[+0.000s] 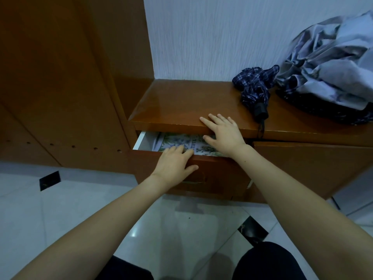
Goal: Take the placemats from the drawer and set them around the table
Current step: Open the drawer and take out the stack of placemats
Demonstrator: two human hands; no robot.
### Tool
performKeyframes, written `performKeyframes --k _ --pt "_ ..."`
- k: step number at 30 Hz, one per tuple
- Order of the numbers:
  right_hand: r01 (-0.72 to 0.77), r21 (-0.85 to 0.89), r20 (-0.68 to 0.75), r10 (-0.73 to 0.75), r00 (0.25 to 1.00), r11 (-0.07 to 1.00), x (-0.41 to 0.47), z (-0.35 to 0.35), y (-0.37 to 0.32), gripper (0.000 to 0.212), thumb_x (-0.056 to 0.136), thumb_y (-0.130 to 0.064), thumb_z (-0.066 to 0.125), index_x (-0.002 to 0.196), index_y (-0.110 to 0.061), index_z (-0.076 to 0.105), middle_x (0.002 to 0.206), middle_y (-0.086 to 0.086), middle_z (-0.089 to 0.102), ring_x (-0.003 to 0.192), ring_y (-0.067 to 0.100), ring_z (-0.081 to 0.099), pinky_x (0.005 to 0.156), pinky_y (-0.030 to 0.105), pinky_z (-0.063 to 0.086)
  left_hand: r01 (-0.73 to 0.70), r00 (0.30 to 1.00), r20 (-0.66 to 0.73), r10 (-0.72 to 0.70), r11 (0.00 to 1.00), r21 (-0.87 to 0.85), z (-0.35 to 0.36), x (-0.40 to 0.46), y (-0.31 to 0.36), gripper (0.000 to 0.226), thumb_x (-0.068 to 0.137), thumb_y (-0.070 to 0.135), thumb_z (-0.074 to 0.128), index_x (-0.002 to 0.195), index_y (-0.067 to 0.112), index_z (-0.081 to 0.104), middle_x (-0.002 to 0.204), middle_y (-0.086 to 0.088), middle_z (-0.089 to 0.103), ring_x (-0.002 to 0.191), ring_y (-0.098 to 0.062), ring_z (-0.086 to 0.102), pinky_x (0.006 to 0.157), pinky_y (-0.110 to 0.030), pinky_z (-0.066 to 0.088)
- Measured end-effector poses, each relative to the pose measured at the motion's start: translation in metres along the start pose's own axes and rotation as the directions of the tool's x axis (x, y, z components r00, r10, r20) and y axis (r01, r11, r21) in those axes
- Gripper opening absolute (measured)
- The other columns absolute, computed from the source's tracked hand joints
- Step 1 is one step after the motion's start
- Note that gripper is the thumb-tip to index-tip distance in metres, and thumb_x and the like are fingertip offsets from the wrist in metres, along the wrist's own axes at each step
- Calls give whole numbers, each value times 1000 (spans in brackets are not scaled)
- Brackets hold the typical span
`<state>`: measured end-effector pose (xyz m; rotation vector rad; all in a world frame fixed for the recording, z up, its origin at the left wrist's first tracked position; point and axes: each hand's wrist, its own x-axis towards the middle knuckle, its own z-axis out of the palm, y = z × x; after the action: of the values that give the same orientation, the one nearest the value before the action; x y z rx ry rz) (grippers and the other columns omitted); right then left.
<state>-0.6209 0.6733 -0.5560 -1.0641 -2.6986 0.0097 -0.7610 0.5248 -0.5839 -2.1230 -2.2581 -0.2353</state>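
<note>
Drawer (201,168): we are seeing it pulled only partly out from under the counter (181,106), leaving a narrow open strip between its front edge and the counter lip.
Placemats (177,141): we are finding them lying flat inside that strip, a leafy green print with some lettering showing; we are judging their long axis to be running left to right, along the drawer front, and we cannot tell how many are stacked.
Left hand (173,161): we are draping it over the drawer's front edge, fingers loosely spread and reaching down onto the top mat, thumb staying outside against the drawer face; it is not pinching anything.
Right hand (222,134): we are resting it flat on the counter lip, fingers spread, with the thumb hanging down in front of the drawer opening; it is holding nothing.
Key relation: the mats are lying just beyond and below the left fingertips, so the left hand is nearer; the counter overhang is covering their far part.
Next move, as we are judging it: the drawer is probably needing to come out further before the mats can lift clear.
Nearby: a folded checked umbrella (255,85) and a heap of grey cloth (331,63) are sitting on the counter to the right, well apart from the opening.
</note>
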Motion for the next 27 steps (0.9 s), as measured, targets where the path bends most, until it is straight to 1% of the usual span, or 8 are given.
performKeyframes --k 3,7,10,14,19,23,25,27 --pt "-7 -13 3 7 1000 1000 1 0 1 62 97 -42 47 151 -37 19 159 1 21 147 24 16 118 44 9 -30 999 -10 30 999 13 -1 -18 4 47 92 58 43 123 23 49 114 -2 53 107 -23 49 93 -35 39" --pt "-8 -12 19 8 1000 1000 1 0 0 64 96 -43 49 152 -37 19 159 1 21 147 24 16 118 44 9 -64 998 -20 65 998 27 -4 -40 11 46 91 58 45 119 22 52 108 -2 54 101 -23 50 88 -35 38" --pt "-5 -12 23 5 1000 1000 1 -1 0 65 95 -44 50 152 -37 19 159 1 21 147 24 16 118 44 9 -106 993 -53 107 994 22 -6 -53 12 45 89 57 51 113 19 57 101 -3 57 93 -25 55 78 -33 39" --pt "-5 -24 8 5 1000 1000 0 1 0 66 95 -44 51 151 -37 18 159 0 21 147 24 16 119 44 8 -154 985 -71 158 987 47 -10 -60 10 42 86 56 56 105 19 61 95 -3 60 85 -24 57 65 -29 33" --pt "3 -34 -3 -3 1000 999 -1 2 1 66 95 -44 51 152 -37 18 159 0 21 147 24 15 118 44 8 -201 975 -84 206 977 66 -7 -64 11 39 84 56 58 96 19 61 85 -2 60 75 -23 58 62 -31 43" --pt "10 -42 -4 -10 1000 999 0 2 2 67 94 -46 51 152 -37 17 160 -1 20 147 24 16 118 44 8 -231 966 -104 236 971 55 -8 -73 11 37 82 56 59 92 20 62 81 1 58 70 -20 57 57 -27 39" --pt "11 -48 -13 -11 1000 999 0 4 3 67 94 -47 51 152 -37 18 159 -1 21 147 24 16 118 44 8 -246 962 -114 250 968 43 -9 -81 12 38 82 57 56 90 21 63 80 2 58 67 -18 57 55 -25 37" --pt "8 -47 -22 -9 1000 999 1 5 3 67 93 -47 50 151 -38 19 159 -1 22 146 24 17 118 45 9 -259 958 -119 262 965 35 -10 -88 14 41 83 59 47 88 21 62 79 3 57 66 -17 56 54 -24 36"
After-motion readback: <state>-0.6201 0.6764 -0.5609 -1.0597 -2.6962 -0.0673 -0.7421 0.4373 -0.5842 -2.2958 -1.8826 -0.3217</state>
